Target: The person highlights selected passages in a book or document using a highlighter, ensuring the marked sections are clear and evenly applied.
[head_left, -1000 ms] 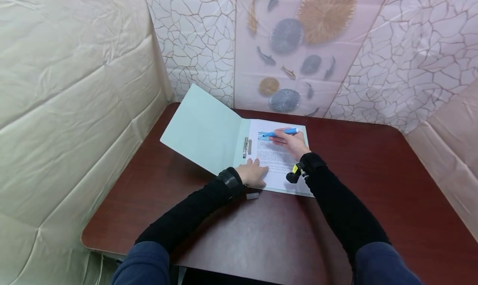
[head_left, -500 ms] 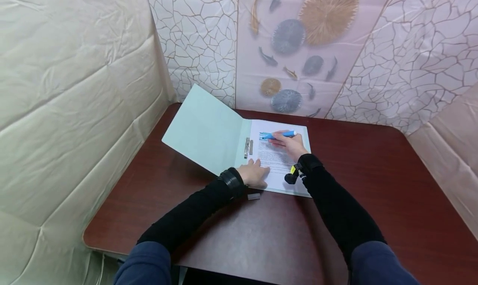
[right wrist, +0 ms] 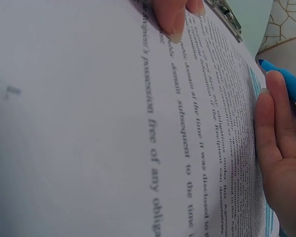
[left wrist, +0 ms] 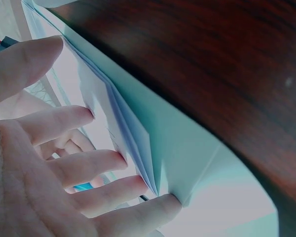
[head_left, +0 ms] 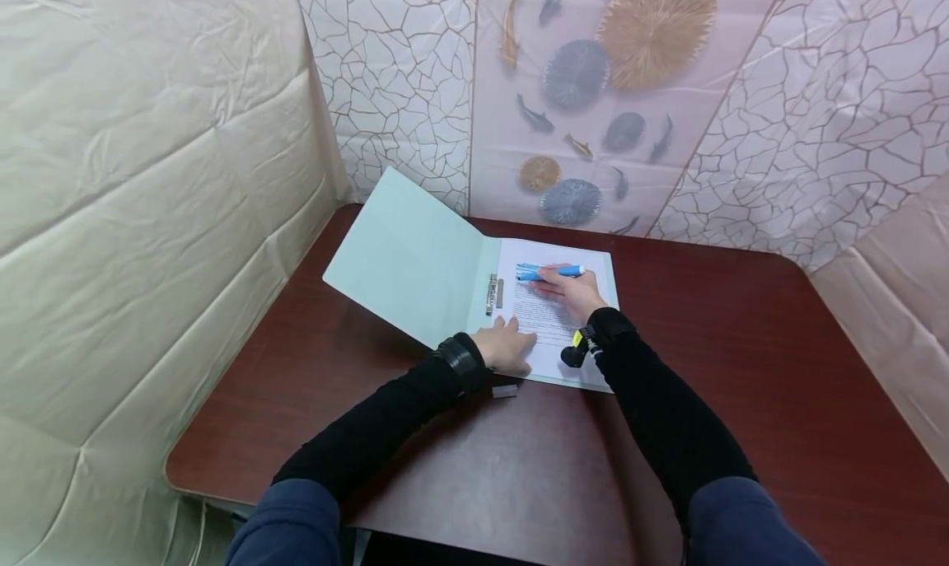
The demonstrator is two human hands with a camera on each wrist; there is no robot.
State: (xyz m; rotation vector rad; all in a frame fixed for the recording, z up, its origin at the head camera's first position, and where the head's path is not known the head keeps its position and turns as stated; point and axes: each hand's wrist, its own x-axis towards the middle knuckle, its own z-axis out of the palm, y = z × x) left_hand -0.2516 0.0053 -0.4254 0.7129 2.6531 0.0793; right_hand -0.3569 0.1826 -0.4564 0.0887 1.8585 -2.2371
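Close up, a printed sheet of paper (right wrist: pixel 89 133), blank at left, with lines of English text (right wrist: pixel 200 118) slanting steeply down, including "public domain subsequent to the time". At right, gripping a blue marker pen (right wrist: pixel 295 89) in the right hand (right wrist: pixel 281 153), dark nib near light blue strokes (right wrist: pixel 254 78). At top, resting the left hand's (right wrist: pixel 170 19) fingertips on the text; beyond, a metal clip (right wrist: pixel 227 17) and pale green folder (right wrist: pixel 251 19).

The printed page (right wrist: pixel 118 128) reads "possession free of any" and "public domain subsequent to".
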